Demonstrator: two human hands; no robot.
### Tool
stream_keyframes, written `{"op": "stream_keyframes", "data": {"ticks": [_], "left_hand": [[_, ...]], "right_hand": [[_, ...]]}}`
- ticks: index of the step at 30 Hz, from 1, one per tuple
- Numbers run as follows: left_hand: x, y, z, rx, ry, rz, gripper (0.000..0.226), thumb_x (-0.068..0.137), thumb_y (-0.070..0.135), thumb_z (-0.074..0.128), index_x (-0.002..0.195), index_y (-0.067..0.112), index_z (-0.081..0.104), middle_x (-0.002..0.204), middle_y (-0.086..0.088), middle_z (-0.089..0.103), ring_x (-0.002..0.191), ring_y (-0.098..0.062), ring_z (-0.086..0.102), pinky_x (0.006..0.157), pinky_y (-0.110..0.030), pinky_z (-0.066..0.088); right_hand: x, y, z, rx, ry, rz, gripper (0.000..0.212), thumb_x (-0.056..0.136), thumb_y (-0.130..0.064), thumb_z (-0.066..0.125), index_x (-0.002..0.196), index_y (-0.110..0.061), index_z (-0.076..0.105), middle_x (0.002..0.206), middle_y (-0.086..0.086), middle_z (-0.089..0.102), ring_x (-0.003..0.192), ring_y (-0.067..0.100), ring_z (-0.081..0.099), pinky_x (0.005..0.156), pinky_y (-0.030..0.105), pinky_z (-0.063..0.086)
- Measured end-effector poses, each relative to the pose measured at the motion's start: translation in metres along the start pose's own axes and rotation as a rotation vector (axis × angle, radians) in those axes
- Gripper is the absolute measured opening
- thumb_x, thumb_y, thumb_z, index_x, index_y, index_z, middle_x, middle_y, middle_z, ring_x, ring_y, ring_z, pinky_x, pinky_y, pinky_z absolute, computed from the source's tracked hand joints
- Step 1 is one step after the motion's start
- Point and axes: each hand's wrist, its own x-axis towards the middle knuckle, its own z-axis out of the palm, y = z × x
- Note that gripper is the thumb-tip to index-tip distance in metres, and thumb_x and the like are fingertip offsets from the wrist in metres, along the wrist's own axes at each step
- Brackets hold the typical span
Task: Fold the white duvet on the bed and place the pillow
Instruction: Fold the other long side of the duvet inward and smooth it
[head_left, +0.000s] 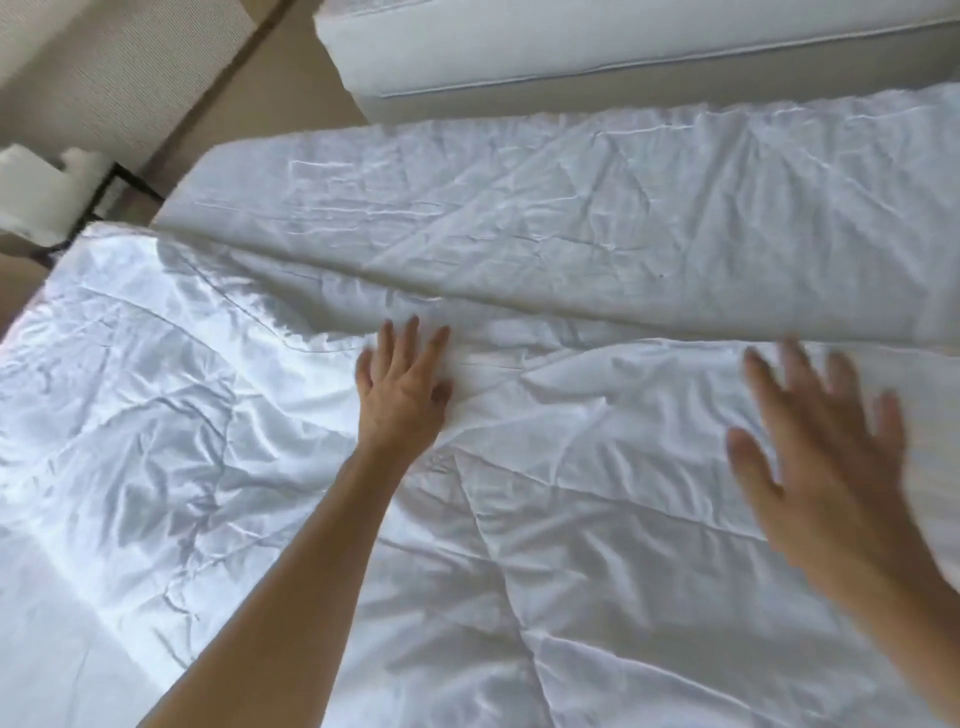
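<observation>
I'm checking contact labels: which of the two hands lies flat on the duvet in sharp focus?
The left hand, fingers spread and pressed on the white duvet near its fold. The right hand is open too but motion-blurred, so its contact is unclear.

Left arm reaches forward, bare forearm stretched long from the lower left, and the left hand (402, 387) lies palm down, fingers straight and slightly spread, thumb tucked out to the right side. Right hand (826, 457) sits nearer the camera at the right edge, back of the hand up, all five fingers splayed wide and straight, thumb pointing left. It is blurred, so whether it touches anything below cannot be told. Neither hand curls round anything.
</observation>
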Motion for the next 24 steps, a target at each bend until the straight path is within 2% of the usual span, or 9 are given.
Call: {"op": "stream_keyframes", "data": {"ticks": [2,4,6,8,11,14,19,22,24], "left_hand": [[0.017,-0.012,-0.003,0.040,-0.008,-0.090,0.046,0.096,0.033,0.065,0.141,0.029,0.053,0.146,-0.005,0.047,0.148,-0.036,0.028,0.113,-0.058,0.020],[0.034,-0.008,-0.009,-0.070,0.120,-0.012,0.021,0.093,0.016,0.066,0.113,0.010,0.064,0.109,-0.012,0.058,0.115,-0.042,0.052,0.087,-0.048,0.037],[0.054,0.009,-0.016,-0.212,0.298,0.096,0.012,0.084,0.005,0.058,0.096,0.004,0.059,0.093,-0.013,0.054,0.092,-0.037,0.053,0.074,-0.041,0.039],[0.089,0.017,-0.013,-0.305,0.404,0.174,0.013,0.079,0.005,0.054,0.091,0.004,0.059,0.092,-0.013,0.053,0.085,-0.034,0.051,0.075,-0.043,0.042],[0.106,0.009,0.042,-0.255,0.333,0.174,0.020,0.087,0.024,0.055,0.094,0.009,0.065,0.096,-0.013,0.059,0.088,-0.040,0.056,0.083,-0.054,0.049],[0.105,-0.006,0.096,-0.228,0.381,0.170,0.019,0.092,0.031,0.054,0.093,0.015,0.063,0.100,-0.012,0.060,0.092,-0.038,0.056,0.095,-0.059,0.045],[0.119,0.000,0.081,-0.285,0.335,0.200,0.023,0.091,0.027,0.064,0.111,0.016,0.067,0.116,-0.010,0.062,0.109,-0.035,0.058,0.107,-0.067,0.036],[0.110,-0.039,0.042,-0.104,0.422,0.237,0.044,0.094,0.046,0.059,0.131,0.022,0.062,0.146,-0.010,0.053,0.144,-0.037,0.041,0.120,-0.067,0.018],[0.107,-0.092,0.024,0.020,0.466,-0.022,0.052,0.095,0.060,0.048,0.138,0.032,0.056,0.163,-0.009,0.035,0.154,-0.041,0.021,0.118,-0.069,0.007]], "right_hand": [[0.028,-0.062,0.007,0.028,-0.112,-0.207,0.061,0.100,-0.044,0.037,0.156,-0.021,0.039,0.165,0.012,0.033,0.149,0.045,0.031,0.116,0.069,0.022],[0.041,-0.096,0.041,0.008,-0.172,-0.315,0.060,0.100,-0.045,0.038,0.157,-0.028,0.036,0.168,0.007,0.027,0.153,0.043,0.025,0.118,0.068,0.019],[0.064,-0.105,0.051,0.009,-0.171,-0.266,0.061,0.100,-0.046,0.037,0.159,-0.031,0.031,0.169,0.005,0.026,0.154,0.041,0.023,0.118,0.068,0.017],[0.077,-0.109,0.069,-0.002,-0.180,-0.225,0.063,0.100,-0.048,0.036,0.160,-0.033,0.026,0.169,0.004,0.023,0.155,0.040,0.020,0.119,0.066,0.015],[0.084,-0.097,0.101,-0.078,-0.209,-0.211,0.067,0.096,-0.051,0.039,0.160,-0.036,0.023,0.170,0.003,0.022,0.155,0.038,0.022,0.120,0.064,0.014],[0.086,-0.087,0.131,-0.145,-0.210,-0.150,0.067,0.095,-0.049,0.042,0.160,-0.034,0.029,0.167,0.007,0.029,0.152,0.038,0.029,0.121,0.062,0.013],[0.090,-0.087,0.147,-0.189,-0.154,-0.135,0.065,0.096,-0.043,0.040,0.160,-0.030,0.031,0.165,0.011,0.032,0.149,0.039,0.033,0.120,0.063,0.016],[0.089,-0.088,0.145,-0.187,-0.106,-0.126,0.062,0.096,-0.040,0.039,0.157,-0.027,0.037,0.163,0.012,0.037,0.146,0.040,0.038,0.119,0.064,0.020],[0.091,-0.091,0.147,-0.187,-0.080,-0.114,0.061,0.096,-0.038,0.039,0.156,-0.025,0.041,0.162,0.013,0.038,0.145,0.040,0.040,0.119,0.064,0.021]]}}
